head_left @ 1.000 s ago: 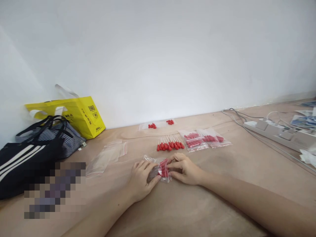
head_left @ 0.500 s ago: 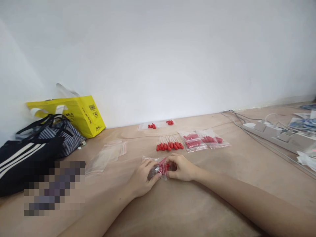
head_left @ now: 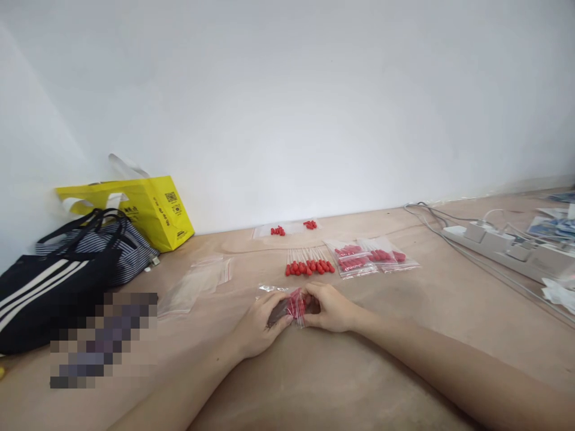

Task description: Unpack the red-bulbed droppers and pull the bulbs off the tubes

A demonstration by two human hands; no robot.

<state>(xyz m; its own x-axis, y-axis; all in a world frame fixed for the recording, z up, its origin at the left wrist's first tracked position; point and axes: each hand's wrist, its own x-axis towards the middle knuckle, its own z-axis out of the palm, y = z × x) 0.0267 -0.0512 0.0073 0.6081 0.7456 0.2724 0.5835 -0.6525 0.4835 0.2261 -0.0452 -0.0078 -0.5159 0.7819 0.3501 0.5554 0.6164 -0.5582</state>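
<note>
Between my two hands is a clear zip bag (head_left: 295, 304) with red-tipped pieces inside it. My left hand (head_left: 263, 320) is closed on the bag's left side, thumb toward me. On the right side my right hand (head_left: 330, 306) pinches the bag, its fingers curled round the edge. Just beyond lies a row of red-tipped white sticks (head_left: 309, 266), tips toward me. To the right of that row, filled zip bags (head_left: 353, 260) with red tips lie overlapping. Flat clear bags (head_left: 193, 287) rest to the left.
Against the wall, red-tipped pieces (head_left: 278, 230) lie on clear plastic. A yellow bag (head_left: 173, 215) and a black striped bag (head_left: 58, 293) stand at the left. On the right are a power strip (head_left: 494, 245) with cables, white tissue (head_left: 559, 292) and papers (head_left: 552, 224).
The red pieces now show more plainly inside the bag between my hands. Both hands keep their grip almost in place; the view has shifted slightly.
</note>
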